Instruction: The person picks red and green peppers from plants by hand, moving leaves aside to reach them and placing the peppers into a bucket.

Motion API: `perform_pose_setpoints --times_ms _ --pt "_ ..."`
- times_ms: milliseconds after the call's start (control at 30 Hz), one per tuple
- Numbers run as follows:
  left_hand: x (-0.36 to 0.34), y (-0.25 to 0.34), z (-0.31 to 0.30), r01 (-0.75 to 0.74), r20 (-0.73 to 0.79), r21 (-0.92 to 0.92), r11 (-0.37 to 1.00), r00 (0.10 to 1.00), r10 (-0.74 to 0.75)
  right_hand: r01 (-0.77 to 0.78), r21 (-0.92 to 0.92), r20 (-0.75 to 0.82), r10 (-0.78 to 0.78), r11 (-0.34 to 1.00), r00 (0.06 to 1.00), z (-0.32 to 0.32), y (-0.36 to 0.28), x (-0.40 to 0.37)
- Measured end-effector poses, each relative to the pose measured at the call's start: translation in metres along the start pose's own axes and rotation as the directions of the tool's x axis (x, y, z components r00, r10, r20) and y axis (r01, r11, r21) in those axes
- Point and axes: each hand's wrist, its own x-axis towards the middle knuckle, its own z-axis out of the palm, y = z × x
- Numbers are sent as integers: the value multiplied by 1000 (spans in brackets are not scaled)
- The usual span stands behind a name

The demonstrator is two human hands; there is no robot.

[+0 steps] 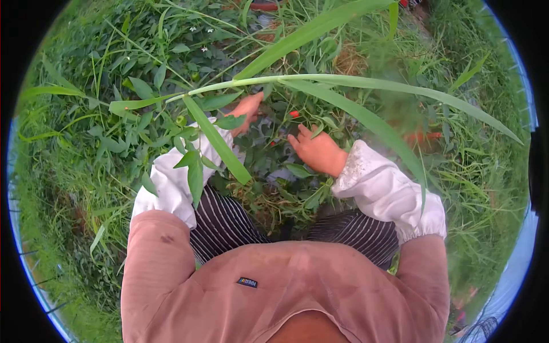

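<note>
My left hand (247, 112) reaches in among the leaves of a low pepper plant (280, 106); foliage covers part of it, and I cannot make out its fingers or anything in them. Across from it, my right hand (318, 152) touches the leaves with its fingers apart, and nothing shows in it. Between the hands a small red pepper (294, 114) hangs just above my right fingertips. Another bit of red, likely a second pepper (273, 143), shows lower down, mostly hidden by leaves.
A long grass stalk (263, 80) with broad blades arches across the view, close to the camera, over both arms. Dense pepper plants (131, 108) with green fruit stand at left, tall grass (474, 177) at right. A reddish container rim (264, 6) shows at the top.
</note>
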Motion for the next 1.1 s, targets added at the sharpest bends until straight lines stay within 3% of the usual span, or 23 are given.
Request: perform_pose_setpoints --times_ms 33,67,100,133,200,233,300,333,400,433,500,533,567,600,633,667,733,767,800,867,1033,1067,1100 --pt "26 -14 1 77 -88 66 995 994 -71 181 -544 20 -203 819 979 -13 -37 -15" --pt "26 -11 11 120 -65 2 993 991 -120 272 -900 146 -354 339 924 -24 -68 -25" --pt "20 -4 16 110 81 -90 990 991 -103 265 -936 140 -447 231 884 -29 -85 -29" --pt "14 0 20 117 225 -180 977 971 -75 264 -938 143 -440 225 886 -34 -110 -30" --pt "3 -9 39 98 276 -188 977 960 -43 465 -721 358 -298 514 885 -45 -154 -28" --pt "0 -19 52 81 318 -194 978 948 -15 464 -722 358 -296 514 885 -51 -164 -29" --pt "-6 -50 101 -14 447 -514 858 849 282 671 -456 99 -716 585 691 -56 -172 -29" --pt "-13 -57 102 -10 448 -511 859 850 277 670 -453 96 -715 588 692 -58 -168 -24" --pt "-34 -61 106 -68 420 -368 927 878 231 474 -455 -155 -592 753 791 -72 -154 -6" --pt "-47 -57 107 -91 404 -286 954 891 207 472 -451 -160 -589 757 792 -66 -128 0" --pt "-69 -47 111 -135 372 -112 985 913 167 135 -478 -178 -246 868 953 -50 -57 9" --pt "-78 -42 112 -152 355 -23 988 923 150 129 -475 -184 -242 870 953 -61 -50 10" --pt "-81 -40 115 -168 339 65 984 931 136 -43 -171 64 55 984 996 -74 -42 9" --pt "-82 -40 119 -181 325 154 971 938 124 -306 87 378 253 948 890 -81 -37 4" --pt "-77 -44 116 -138 239 13 990 962 131 -166 227 279 99 960 955 -74 -29 -3" --pt "-59 -52 106 -143 237 37 989 963 130 -175 234 271 109 956 956 -76 -33 -12" --pt "-34 -50 77 -92 286 -246 965 944 163 38 180 281 -88 983 956 -84 -50 -26" --pt "-30 -36 68 -9 177 -246 969 983 53 -5 -72 302 27 997 953 -73 -40 -28" --pt "-21 -26 60 -47 18 -171 984 999 51 -7 -59 299 25 998 954 -70 -39 -30" --pt "18 -21 27 -72 -55 -37 997 996 70 213 -451 471 28 866 882 -69 -40 -34" --pt "62 3 18 30 -74 421 907 997 1 272 -450 408 -76 850 910 -71 -14 -40" --pt "71 0 15 34 -75 426 904 997 -2 285 -455 370 -112 844 922 -69 -10 -41" --pt "82 -6 12 -142 -23 737 661 972 234 299 -460 331 -150 836 932 -67 -9 -41"
